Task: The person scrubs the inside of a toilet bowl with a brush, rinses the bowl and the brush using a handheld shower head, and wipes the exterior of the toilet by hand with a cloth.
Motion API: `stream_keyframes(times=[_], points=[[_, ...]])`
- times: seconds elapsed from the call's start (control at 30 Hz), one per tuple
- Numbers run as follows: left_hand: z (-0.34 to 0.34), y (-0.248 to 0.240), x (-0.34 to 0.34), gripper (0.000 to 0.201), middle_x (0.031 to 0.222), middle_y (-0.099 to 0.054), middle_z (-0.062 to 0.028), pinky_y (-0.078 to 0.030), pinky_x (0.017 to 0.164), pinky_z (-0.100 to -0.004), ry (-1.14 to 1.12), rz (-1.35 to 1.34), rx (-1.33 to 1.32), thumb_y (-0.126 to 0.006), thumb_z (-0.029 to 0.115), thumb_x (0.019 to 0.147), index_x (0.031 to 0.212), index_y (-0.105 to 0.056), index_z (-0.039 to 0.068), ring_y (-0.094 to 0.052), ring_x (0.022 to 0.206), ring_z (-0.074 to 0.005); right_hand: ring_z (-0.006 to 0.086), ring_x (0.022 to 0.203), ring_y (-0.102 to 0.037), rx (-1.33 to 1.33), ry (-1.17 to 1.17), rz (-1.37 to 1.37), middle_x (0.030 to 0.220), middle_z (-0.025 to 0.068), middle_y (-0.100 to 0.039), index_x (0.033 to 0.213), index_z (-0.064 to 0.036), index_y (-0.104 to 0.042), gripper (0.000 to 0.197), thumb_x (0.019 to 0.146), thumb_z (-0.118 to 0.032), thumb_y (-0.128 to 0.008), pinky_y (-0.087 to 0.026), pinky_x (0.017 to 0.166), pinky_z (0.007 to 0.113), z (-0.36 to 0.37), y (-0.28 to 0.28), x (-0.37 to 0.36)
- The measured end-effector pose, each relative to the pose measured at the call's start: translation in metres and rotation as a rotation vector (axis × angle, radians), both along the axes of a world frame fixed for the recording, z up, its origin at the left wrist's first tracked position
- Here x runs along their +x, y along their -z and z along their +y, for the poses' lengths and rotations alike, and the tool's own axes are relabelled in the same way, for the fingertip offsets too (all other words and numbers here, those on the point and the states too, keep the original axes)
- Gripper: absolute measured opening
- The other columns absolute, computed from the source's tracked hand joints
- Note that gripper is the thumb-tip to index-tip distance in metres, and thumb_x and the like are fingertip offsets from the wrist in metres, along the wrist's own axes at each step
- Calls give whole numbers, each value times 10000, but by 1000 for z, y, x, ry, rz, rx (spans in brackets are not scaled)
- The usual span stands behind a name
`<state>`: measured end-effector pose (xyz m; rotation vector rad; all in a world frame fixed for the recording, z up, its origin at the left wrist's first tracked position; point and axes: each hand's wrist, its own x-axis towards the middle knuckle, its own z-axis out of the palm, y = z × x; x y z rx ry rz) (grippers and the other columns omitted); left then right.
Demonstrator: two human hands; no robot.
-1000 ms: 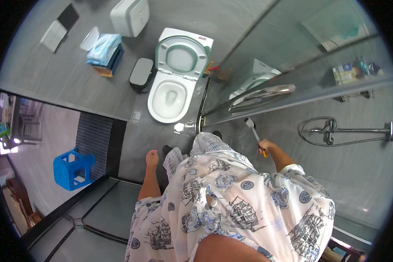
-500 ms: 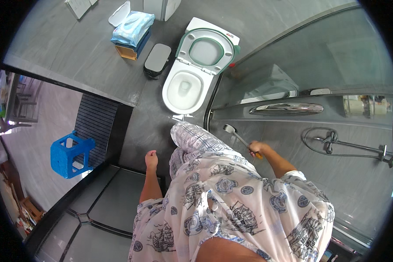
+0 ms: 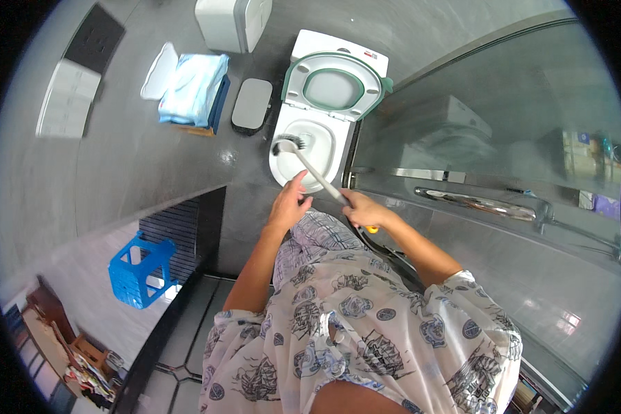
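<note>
My right hand [image 3: 363, 207] grips the lower end of a long grey toilet brush [image 3: 310, 169] with a yellow tip at the handle. The dark bristle head reaches the left rim of a white toilet bowl [image 3: 309, 148] whose seat and lid [image 3: 334, 86] stand raised. My left hand [image 3: 288, 201] is up beside the brush shaft, fingers spread, touching or nearly touching it. My patterned shirt and checked shorts fill the lower middle of the view.
A glass shower screen with a chrome bar [image 3: 490, 203] stands to the right. A small grey pedal bin [image 3: 251, 105], a stack of blue cloths [image 3: 192, 90] and a white box [image 3: 231, 24] sit near the toilet. A blue crate [image 3: 141, 269] stands left, beyond a doorway.
My right hand has swung the brush up and forward until its head reaches the toilet bowl. My left hand rose from my side to the brush shaft. The view tilted toward the toilet.
</note>
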<state>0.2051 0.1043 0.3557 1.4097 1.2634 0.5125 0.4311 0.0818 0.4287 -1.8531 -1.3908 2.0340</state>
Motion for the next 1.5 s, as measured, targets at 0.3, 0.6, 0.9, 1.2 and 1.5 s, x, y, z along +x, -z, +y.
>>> stream_keyframes(times=[0.3, 0.6, 0.9, 1.2, 1.5], points=[[162, 46, 21, 360, 968, -560, -167, -480, 791, -452, 211, 453, 470, -587, 9, 790, 1134, -567, 111, -585, 913, -374, 166, 782, -599, 88, 403, 264, 912, 128, -598, 1361, 32, -366, 515, 937, -210, -529, -498, 711, 284, 125, 35, -53], [317, 140, 1, 308, 1097, -607, -173, -473, 864, -419, 102, 379, 507, -561, 15, 843, 1150, -566, 43, -588, 1015, -365, 121, 737, -593, 146, 655, 50, 898, 94, -627, 1176, -37, -546, 275, 937, -170, -521, -483, 643, 269, -21, 158, -24], [402, 295, 37, 230, 1015, -664, -124, -498, 835, -365, -413, 380, 366, -560, 192, 920, 1092, -622, 53, -639, 970, -283, 87, 621, -525, -356, 801, 35, 843, 61, -600, 1155, -10, -535, 230, 968, -133, -480, -447, 562, 242, -106, 193, -33], [529, 415, -10, 365, 1014, -653, -247, -484, 855, -439, 29, 959, 303, -506, 291, 910, 1028, -639, -28, -631, 953, -374, 99, 655, -560, -429, 928, -80, 883, 68, -615, 1140, -29, -557, 222, 964, -149, -494, -482, 600, 253, -102, 208, 7], [580, 425, 31, 490, 1091, -622, -287, -457, 881, -430, -510, 691, -100, -527, 352, 883, 1055, -631, -95, -619, 1017, -369, 108, 693, -584, -523, 979, -121, 895, 61, -616, 1144, -32, -560, 220, 963, -136, -490, -507, 623, 261, -131, 237, 21]])
